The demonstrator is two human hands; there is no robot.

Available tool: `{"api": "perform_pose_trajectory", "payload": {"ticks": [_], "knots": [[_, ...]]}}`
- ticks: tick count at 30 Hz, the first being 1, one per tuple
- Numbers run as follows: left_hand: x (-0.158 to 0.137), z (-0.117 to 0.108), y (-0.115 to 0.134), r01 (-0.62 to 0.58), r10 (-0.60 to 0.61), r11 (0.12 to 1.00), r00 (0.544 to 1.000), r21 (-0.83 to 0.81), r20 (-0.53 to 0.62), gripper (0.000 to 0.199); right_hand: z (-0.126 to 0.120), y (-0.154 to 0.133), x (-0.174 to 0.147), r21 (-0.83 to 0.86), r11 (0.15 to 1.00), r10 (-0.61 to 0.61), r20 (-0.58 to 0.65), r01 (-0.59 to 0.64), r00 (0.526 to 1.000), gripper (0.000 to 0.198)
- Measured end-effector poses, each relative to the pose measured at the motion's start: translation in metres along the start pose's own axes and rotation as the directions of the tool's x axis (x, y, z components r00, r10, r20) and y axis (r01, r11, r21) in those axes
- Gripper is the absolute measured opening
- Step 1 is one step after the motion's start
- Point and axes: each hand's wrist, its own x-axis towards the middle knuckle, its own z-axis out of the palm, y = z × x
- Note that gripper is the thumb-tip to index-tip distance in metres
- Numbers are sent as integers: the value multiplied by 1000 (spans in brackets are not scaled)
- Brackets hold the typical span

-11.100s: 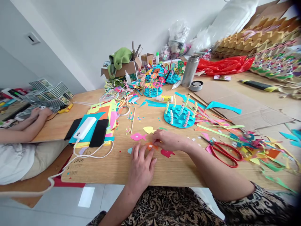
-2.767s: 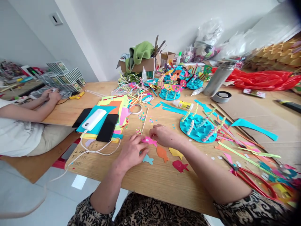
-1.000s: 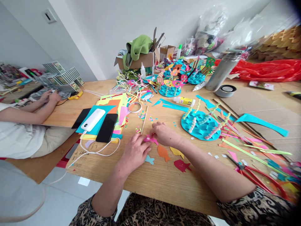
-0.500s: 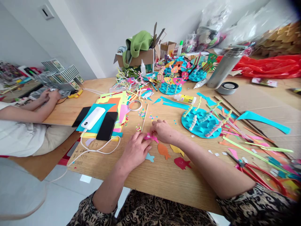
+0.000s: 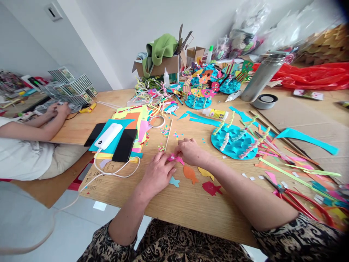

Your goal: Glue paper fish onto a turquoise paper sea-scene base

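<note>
Since the earliest frame, my hands have moved from the orange fish (image 5: 190, 174) to the pink fish (image 5: 179, 160), partly under the loosely spread fingers of my left hand (image 5: 158, 171) and just beside my curled right hand (image 5: 193, 152) (I can't tell from here whether that one pinches anything). Cutting both looks done; the blue base (image 5: 233, 149) bears coiled stems (image 5: 224, 142), but no fish yet.

left of the grip i get a black phone (image 5: 124, 145) and a white power bank (image 5: 109, 136); farther left, a person in a white top (image 5: 21, 154). beyond the grip my feed shows green cloth (image 5: 162, 49) draped over a cardboard box (image 5: 173, 63), and beyond to the right, a metal flask (image 5: 261, 78) beside a grey lid (image 5: 265, 101).
</note>
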Motion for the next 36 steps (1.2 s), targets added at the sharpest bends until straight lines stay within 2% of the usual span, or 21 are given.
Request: {"api": "perform_pose_trajectory", "payload": {"ticks": [8,19,30,36], "knots": [[0,0,0,-4,4,1000,1000,12,5,27,-1,-3,-1,-22,1000,-13,-7,13,1000,28],[1,1,-1,-29,29,1000,999,10,-27,24,-6,-17,-7,-166,985,-51,-33,45,998,23],[0,2,0,2,-2,1000,1000,18,5,29,6,1,3,27,1000,-6,-33,7,999,25],[0,1,1,3,-4,999,1000,35,14,30,7,3,4,65,998,15,-27,-14,1000,24]]}}
